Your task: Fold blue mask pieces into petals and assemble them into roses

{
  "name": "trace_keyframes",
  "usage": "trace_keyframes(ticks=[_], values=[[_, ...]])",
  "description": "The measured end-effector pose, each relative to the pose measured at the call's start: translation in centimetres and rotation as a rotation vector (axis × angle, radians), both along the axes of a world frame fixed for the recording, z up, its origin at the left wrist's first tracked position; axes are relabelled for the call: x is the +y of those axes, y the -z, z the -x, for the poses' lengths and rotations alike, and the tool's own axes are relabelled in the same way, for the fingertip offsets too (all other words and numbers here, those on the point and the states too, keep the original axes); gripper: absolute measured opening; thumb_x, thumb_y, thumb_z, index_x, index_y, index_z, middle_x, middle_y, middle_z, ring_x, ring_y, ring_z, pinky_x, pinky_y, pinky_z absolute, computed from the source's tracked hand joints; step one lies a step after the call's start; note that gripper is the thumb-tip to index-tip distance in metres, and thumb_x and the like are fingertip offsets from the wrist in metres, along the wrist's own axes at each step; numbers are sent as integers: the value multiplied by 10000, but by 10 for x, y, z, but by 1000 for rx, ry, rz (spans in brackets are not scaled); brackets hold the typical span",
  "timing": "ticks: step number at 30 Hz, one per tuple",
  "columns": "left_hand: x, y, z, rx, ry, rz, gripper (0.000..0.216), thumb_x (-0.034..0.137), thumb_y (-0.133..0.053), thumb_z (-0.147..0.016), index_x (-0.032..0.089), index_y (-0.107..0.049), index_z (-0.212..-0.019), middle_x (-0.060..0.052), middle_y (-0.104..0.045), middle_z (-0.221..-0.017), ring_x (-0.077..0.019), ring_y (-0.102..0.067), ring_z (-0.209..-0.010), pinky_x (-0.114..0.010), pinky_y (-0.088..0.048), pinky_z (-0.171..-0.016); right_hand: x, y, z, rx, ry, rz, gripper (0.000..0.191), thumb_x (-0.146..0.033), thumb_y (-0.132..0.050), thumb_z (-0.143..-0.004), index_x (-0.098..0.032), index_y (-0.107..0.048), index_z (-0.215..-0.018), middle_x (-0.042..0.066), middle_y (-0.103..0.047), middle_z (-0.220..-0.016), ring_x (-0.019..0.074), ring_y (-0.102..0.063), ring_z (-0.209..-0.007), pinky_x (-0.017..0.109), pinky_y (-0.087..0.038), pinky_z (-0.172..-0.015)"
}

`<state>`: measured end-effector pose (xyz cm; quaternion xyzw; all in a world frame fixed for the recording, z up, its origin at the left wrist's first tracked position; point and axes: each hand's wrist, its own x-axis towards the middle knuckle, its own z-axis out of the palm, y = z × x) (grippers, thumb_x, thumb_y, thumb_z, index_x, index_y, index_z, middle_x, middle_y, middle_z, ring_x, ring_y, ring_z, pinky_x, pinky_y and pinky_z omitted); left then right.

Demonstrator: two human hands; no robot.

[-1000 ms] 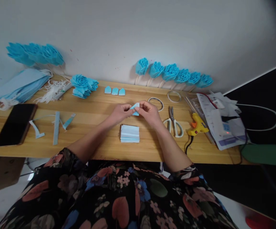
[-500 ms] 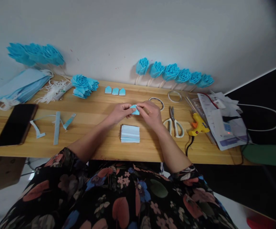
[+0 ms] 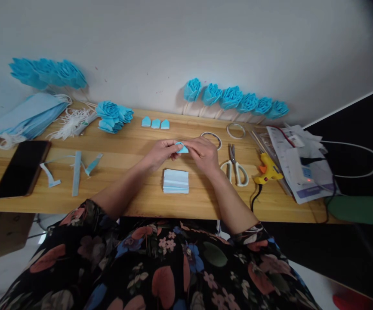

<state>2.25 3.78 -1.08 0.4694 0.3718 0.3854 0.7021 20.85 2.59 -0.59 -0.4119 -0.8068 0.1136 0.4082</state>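
Note:
Between both hands is a small folded piece of blue mask fabric (image 3: pixel 183 149), held above the table. My left hand (image 3: pixel 164 153) pinches its left side between thumb and fingers. My right hand (image 3: pixel 203 152) grips the right edge with its fingertips, which partly hide the piece. Just below the hands lies a stack of pale blue cut rectangles (image 3: pixel 176 181). Behind them, a row of folded blue petals (image 3: pixel 155 123) rests on the table. White-handled scissors (image 3: pixel 234 165) lie to the right of my right hand.
Rolls of tape (image 3: pixel 235 130) and a yellow glue gun (image 3: pixel 268 168) are on the right. Blue fabric roses (image 3: pixel 231 97) lean on the wall. At left are face masks (image 3: pixel 31 118), a phone (image 3: pixel 22 169) and cut strips (image 3: pixel 76 173) on the wooden table (image 3: pixel 134 193).
The folded piece has changed shape slightly between my fingers, its top edge now bent over. My right fingers have shifted a little along it. Everything on the table stays where it was.

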Motion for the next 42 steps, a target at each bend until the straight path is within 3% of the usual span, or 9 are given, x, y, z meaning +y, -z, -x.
trace_keyframes(ticks=[9, 14, 17, 20, 23, 25, 34, 38, 42], values=[[-1, 1, -1, -8, -5, -3, 334, 456, -768, -742, 153, -633, -711, 7, -610, -627, -74, -518, -543, -229, -400, -558, 0, 2, -1, -2, 6, -32, 298, -282, -478, -969, -283, -775, -976, 60, -771, -959, 210, -679, -898, 381, -484, -804], [-1, -1, -1, 34, -13, 12, 274, 389, -763, -743, 159, -617, -712, 9, -614, -623, -68, -510, -534, -218, -393, -554, -1, 2, 1, 37, 7, 45, 272, -292, -504, -955, -283, -772, -1003, 57, -767, -975, 216, -672, -923, 392, -490, -849], [-1, -2, 0, 52, -25, -15, 257, 371, -752, -744, 158, -610, -719, 15, -606, -616, -65, -502, -525, -213, -387, -548, -2, 2, 3, 183, 24, 182, 274, -326, -516, -949, -278, -742, -1095, 53, -756, -1007, 211, -668, -946, 392, -499, -896], [-1, -3, 0, 81, -49, -57, 261, 379, -744, -741, 162, -604, -714, 23, -590, -604, -67, -490, -518, -215, -387, -541, -1, 4, 5, 423, 62, 449, 355, -463, -567, -916, -262, -697, -1179, 40, -738, -945, 185, -667, -848, 359, -537, -833], [-1, -3, 0, 117, -67, -92, 266, 390, -732, -741, 164, -598, -704, 27, -576, -596, -71, -488, -520, -219, -395, -546, 1, 4, 6, 617, 26, 689, 474, -612, -623, -833, -230, -711, -1098, 28, -692, -831, 156, -630, -731, 302, -554, -686], [0, -3, 0, 137, -78, -100, 258, 389, -721, -748, 165, -599, -712, 28, -580, -605, -73, -495, -526, -221, -399, -551, 1, 1, 6, 684, -2, 753, 496, -651, -652, -789, -215, -718, -1015, 26, -666, -802, 143, -610, -712, 270, -543, -631], [0, -5, -1, 136, -110, -89, 216, 354, -692, -789, 165, -604, -732, 35, -592, -625, -69, -490, -533, -224, -392, -560, -2, -4, 9, 664, -110, 766, 497, -510, -772, -731, -236, -681, -1136, 13, -650, -874, 146, -601, -787, 282, -529, -694], [-1, -5, -1, 154, -103, -88, 222, 350, -698, -784, 164, -601, -712, 33, -578, -611, -70, -491, -537, -223, -386, -558, 1, 3, 8, 641, -68, 723, 476, -487, -766, -733, -222, -683, -1119, -13, -625, -789, 113, -553, -667, 273, -487, -661], [0, -5, -1, 166, -97, -67, 247, 359, -703, -782, 163, -589, -683, 28, -583, -601, -70, -488, -527, -224, -383, -554, 2, 6, 8, 571, -38, 637, 420, -456, -720, -778, -221, -681, -1124, -7, -649, -815, 123, -576, -708, 279, -486, -698]])
